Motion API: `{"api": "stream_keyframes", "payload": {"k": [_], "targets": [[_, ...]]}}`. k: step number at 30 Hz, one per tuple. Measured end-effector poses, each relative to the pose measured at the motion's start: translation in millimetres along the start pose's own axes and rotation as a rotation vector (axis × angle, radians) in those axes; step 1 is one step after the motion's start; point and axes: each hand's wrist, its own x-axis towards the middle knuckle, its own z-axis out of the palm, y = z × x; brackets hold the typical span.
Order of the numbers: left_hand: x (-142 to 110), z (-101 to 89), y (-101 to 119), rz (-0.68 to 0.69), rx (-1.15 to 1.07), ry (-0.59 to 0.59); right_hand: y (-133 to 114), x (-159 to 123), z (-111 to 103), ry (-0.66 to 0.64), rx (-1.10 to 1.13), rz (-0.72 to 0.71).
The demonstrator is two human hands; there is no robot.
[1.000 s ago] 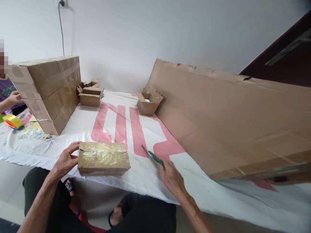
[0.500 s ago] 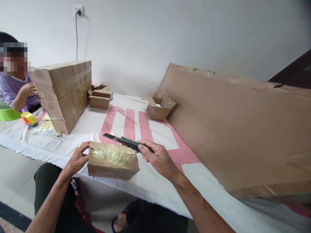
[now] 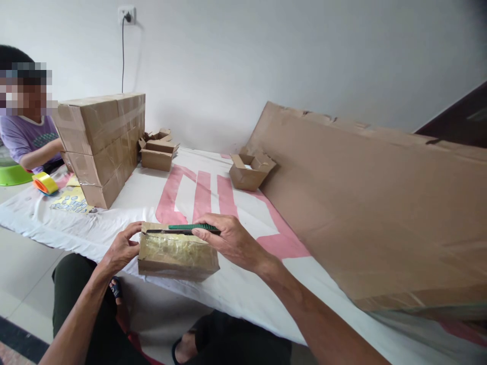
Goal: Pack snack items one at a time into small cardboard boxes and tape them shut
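A small cardboard box (image 3: 177,253) wrapped in clear tape lies near the front edge of the white and pink sheet (image 3: 205,192). My left hand (image 3: 120,248) grips its left end, fingers curled round the corner. My right hand (image 3: 228,239) is closed on a green utility knife (image 3: 182,229), which lies level along the box's far top edge, blade pointing left.
A large taped carton (image 3: 101,144) stands at the back left, with two small open boxes (image 3: 158,149) (image 3: 251,170) behind. A big flat cardboard sheet (image 3: 373,203) leans at the right. Another person sits at the far left near a yellow tape roll (image 3: 44,182).
My right hand picked the green knife up from the sheet on the right, carried it left and lowered it onto the box's top edge. My left hand stayed on the box.
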Motion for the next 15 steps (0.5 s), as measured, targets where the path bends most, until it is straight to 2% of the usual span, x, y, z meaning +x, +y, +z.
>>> {"api": "stream_keyframes", "payload": {"k": [15], "targets": [[2.2, -0.3, -2.5, -0.006, 0.010, -0.021, -12.4, 14.0, -0.6, -0.051, -0.123, -0.088]]}}
